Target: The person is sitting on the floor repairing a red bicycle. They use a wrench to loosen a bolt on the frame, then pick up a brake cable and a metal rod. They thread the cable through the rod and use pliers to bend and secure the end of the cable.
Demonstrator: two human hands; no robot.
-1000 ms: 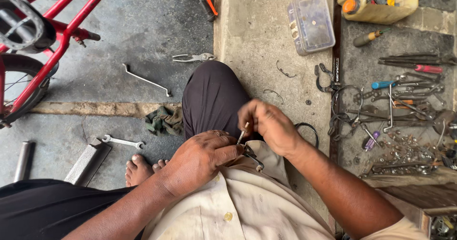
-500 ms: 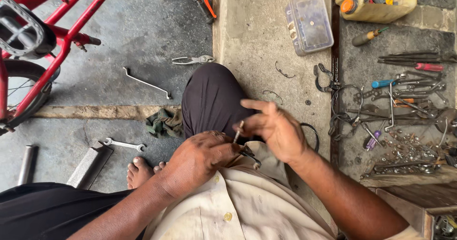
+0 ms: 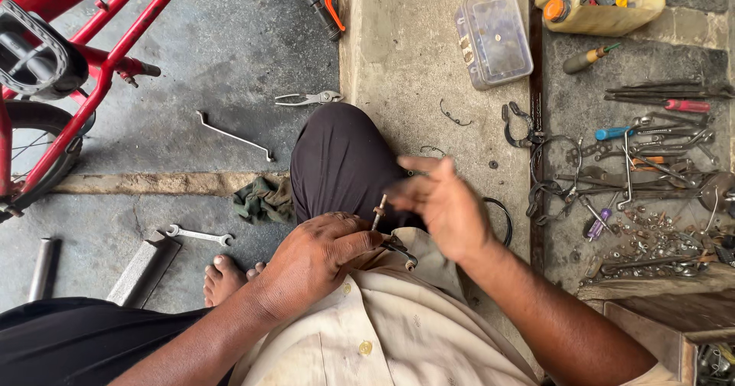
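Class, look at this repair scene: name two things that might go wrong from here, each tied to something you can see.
1. The left hand pinches a small bolt and metal part above the lap; the right hand looks open and blurred, so the bolt might slip and fall.
2. A bare foot rests near a spanner and metal bar on the floor, so it could get knocked or stubbed.

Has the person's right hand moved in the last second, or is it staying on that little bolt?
Yes. The right hand has opened and lifted off the bolt, drifting right, away from the dark knee; the left hand holds the part.
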